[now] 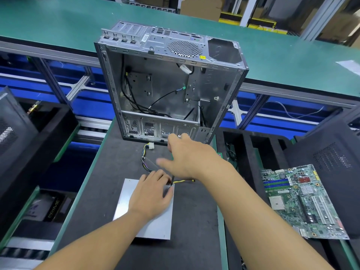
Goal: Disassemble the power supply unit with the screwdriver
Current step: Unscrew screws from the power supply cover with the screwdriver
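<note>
A silver power supply unit [155,221] lies flat on the black mat [109,172] in front of me. My left hand [152,193] rests on its top, fingers spread toward the far right corner. My right hand [187,158] grips a screwdriver [172,179] upright; its dark shaft comes down from the hand and the tip touches the unit's far right corner. The handle is mostly hidden in the hand. A bundle of yellow, black and blue wires [146,162] runs from the unit's far edge to a white plug [151,146].
An empty grey computer case [169,84] stands open just beyond the wires. A green motherboard [303,201] lies at the right. Dark computer cases flank both sides, with black foam trays [247,149] at the right. A green conveyor belt [58,22] runs across the back.
</note>
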The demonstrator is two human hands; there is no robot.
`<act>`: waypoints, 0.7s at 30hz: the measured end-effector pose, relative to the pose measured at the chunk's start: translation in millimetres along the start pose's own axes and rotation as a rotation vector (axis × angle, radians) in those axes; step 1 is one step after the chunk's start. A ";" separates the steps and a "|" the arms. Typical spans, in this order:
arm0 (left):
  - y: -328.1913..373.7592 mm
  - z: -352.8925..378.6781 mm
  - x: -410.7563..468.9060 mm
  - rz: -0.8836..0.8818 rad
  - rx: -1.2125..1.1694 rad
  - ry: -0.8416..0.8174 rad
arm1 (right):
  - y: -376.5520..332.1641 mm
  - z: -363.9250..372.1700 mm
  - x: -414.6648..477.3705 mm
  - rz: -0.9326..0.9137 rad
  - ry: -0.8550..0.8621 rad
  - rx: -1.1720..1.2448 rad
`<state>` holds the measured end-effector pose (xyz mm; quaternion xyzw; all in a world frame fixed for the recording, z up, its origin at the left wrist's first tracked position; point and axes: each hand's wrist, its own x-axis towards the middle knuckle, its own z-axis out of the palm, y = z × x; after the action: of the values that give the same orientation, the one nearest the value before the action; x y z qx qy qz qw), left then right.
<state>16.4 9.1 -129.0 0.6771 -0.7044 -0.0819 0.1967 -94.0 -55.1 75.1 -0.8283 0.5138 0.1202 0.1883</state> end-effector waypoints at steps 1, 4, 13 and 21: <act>0.4 0.0 -0.3 0.000 -0.008 0.008 | -0.3 0.8 0.5 0.026 0.028 0.005; -0.6 0.5 0.0 0.000 -0.006 0.003 | -1.2 4.8 2.2 0.009 0.108 0.019; 2.5 -1.9 0.9 0.000 0.003 0.006 | -2.0 4.3 1.2 0.007 0.051 0.049; 1.9 1.1 0.3 -0.012 -0.002 0.001 | -2.5 3.9 0.6 -0.045 0.061 0.079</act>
<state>14.2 8.8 -129.2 0.6812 -0.7001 -0.0835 0.1970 -91.5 -52.9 71.8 -0.8349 0.5050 0.0702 0.2075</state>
